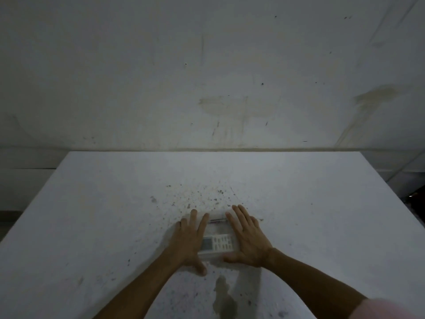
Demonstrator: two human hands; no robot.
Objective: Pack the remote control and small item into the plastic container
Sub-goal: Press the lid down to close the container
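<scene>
A clear plastic container (217,229) lies on the white table (92,215), near the front middle. Through its clear top I see a white remote control (217,244) with a grey screen and pale buttons, lying crosswise. Behind the remote, a thin small item with a reddish line (217,220) shows inside the box. My left hand (189,242) lies flat on the container's left side, fingers spread. My right hand (247,238) lies flat on its right side, thumb at the near edge. Both palms press on the box from above.
The table top is speckled with dark specks around (195,196) and a grey stain (224,298) near the front. A stained white wall (218,77) rises behind the table's far edge. Something dark (414,199) sits beyond the right edge.
</scene>
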